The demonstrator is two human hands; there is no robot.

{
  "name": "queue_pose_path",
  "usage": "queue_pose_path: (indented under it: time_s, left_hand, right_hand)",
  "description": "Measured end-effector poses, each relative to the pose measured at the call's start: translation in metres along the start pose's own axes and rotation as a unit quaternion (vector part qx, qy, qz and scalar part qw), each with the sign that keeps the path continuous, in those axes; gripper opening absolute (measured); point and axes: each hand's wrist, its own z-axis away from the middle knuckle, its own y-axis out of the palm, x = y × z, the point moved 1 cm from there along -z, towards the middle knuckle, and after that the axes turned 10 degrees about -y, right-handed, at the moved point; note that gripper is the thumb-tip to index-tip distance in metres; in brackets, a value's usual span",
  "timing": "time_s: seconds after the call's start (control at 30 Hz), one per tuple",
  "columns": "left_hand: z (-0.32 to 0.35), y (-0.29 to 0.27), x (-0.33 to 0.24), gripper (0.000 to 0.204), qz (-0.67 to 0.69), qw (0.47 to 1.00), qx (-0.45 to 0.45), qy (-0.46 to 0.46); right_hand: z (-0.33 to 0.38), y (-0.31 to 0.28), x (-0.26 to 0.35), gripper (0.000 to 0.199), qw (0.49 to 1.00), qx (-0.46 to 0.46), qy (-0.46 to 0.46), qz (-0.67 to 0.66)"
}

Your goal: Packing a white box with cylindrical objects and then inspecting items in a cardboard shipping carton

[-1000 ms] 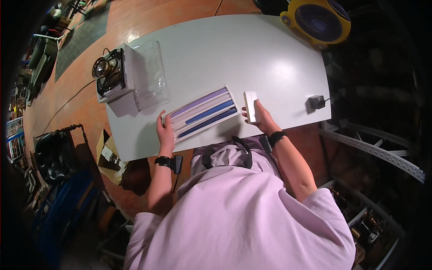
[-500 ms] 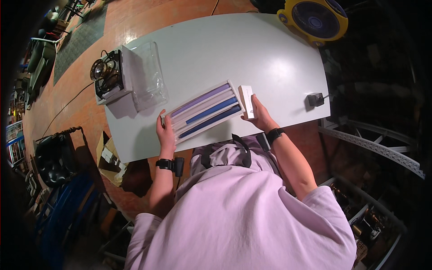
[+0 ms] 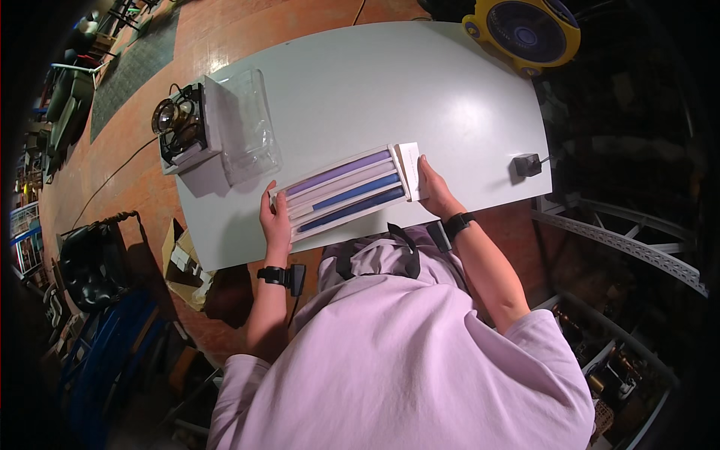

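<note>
A shallow white box [image 3: 400, 174] lies tilted between my hands above the near part of the table. Inside it, long slim candle-like sticks in purple, pale lilac, blue and navy [image 3: 352, 208] lie side by side. My left hand [image 3: 277, 219] grips the box's left end, thumb on top. At the other end a narrow white cardboard piece [image 3: 409, 169] sits against the box, its far end sticking out a little. My right hand [image 3: 439, 192] holds this piece by its outer side; some of those fingers are hidden beneath.
On the white table [image 3: 337, 82] stand a clear plastic tray [image 3: 251, 131] and a white box with a cable and round glass part [image 3: 180, 124] at left. A small black cube [image 3: 527, 165] is at right, a yellow fan-like device [image 3: 525, 36] at the far right corner.
The box's right end has shifted slightly right and toward me, and levelled a little. The white cardboard piece now meets it more closely. My hands have barely moved.
</note>
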Motion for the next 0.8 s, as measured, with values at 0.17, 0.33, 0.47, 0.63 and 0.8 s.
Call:
queue_pose_path:
  time_s: [0.17,0.33,0.47,0.63,0.8]
  left_hand:
    - [0.0038,0.0018,-0.0067,0.038,0.01,1.0,-0.007,0.015]
    - [0.0053,-0.001,-0.0064,0.038,-0.013,1.0,0.013,-0.024]
    - [0.0029,0.0001,-0.0029,0.039,-0.01,1.0,-0.002,0.026]
    - [0.0046,-0.0045,0.0004,0.04,-0.007,1.0,-0.002,0.011]
    - [0.007,-0.0045,-0.0011,0.04,0.006,1.0,0.0,0.02]
  right_hand:
    - [0.0014,0.0052,0.0008,0.063,1.0,0.011,-0.028,-0.005]
    - [0.0052,0.0072,0.0069,0.065,0.998,0.021,-0.042,0.035]
    - [0.0054,0.007,0.0073,0.06,0.998,0.013,-0.049,0.037]
    - [0.0029,0.0071,0.0028,0.057,0.996,0.027,-0.079,0.022]
    - [0.0029,0.0066,-0.0003,0.056,0.997,0.006,-0.075,0.031]
